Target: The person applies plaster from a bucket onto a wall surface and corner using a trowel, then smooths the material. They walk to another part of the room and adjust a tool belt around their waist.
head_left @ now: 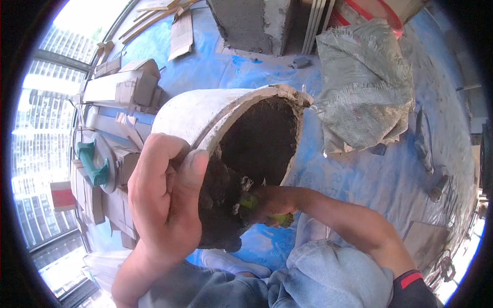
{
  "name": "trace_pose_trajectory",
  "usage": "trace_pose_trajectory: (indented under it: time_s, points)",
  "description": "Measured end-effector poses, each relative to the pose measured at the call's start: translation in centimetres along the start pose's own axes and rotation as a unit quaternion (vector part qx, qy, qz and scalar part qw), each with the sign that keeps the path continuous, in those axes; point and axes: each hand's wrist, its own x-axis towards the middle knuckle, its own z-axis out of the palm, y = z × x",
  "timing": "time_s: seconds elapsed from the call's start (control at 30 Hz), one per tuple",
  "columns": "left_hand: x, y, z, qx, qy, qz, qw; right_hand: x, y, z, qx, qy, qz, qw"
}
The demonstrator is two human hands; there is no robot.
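Observation:
A white bucket (192,110) is tipped on its side in front of me, its mouth turned toward me and to the right. Its rim is crusted, and dark grey wet mortar (218,205) lies inside along the lower wall. My left hand (167,190) is closed on the near left rim, thumb on top. At the bucket's mouth, my right hand (275,201) is wrapped round a tool with a yellow-green handle (281,220). The working end of that tool is hidden by my hand and the mortar, so its kind cannot be made out.
Blue protective sheeting (205,72) covers the floor. A grey woven sack (364,87) lies right of the bucket. Cardboard boxes (110,90) and a green-handled suction-cup-like disc (95,164) stand at left by the windows. A cement-coated pillar (246,25) rises at the back.

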Motion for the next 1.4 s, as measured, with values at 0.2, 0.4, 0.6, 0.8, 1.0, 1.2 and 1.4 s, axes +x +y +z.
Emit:
trace_pose_trajectory:
  time_s: [0.2, 0.4, 0.6, 0.8, 1.0, 1.2, 1.4]
  points:
    - [1.0, -0.5, -1.0, 0.000, 0.022, -0.010, 1.000, -1.7, 2.0, 1.4, 0.006, 0.028, -0.104, 0.994]
    - [0.9, -2.9, -3.9, -0.036, 0.102, -0.062, 0.992, -9.0, -0.4, 2.3, -0.177, 0.094, -0.150, 0.968]
    - [3.2, -3.4, -4.4, -0.024, 0.133, -0.096, 0.986, -13.5, -3.7, 2.8, -0.566, 0.384, 0.050, 0.728]
    - [3.2, -3.2, -3.9, 0.062, 0.098, 0.025, 0.993, -9.6, -1.3, 0.8, -0.489, 0.392, 0.130, 0.768]
    - [3.4, -4.2, -5.1, 0.030, 0.135, -0.051, 0.989, -11.7, -4.6, 3.6, -0.386, 0.398, 0.081, 0.828]
    - [3.5, -4.5, -4.9, 0.042, 0.171, -0.001, 0.984, -13.1, -4.2, 5.2, -0.471, 0.462, 0.045, 0.750]
    - [3.4, -3.6, -3.9, 0.044, 0.140, -0.007, 0.989, -11.2, -1.2, 3.9, -0.560, 0.337, 0.169, 0.738]
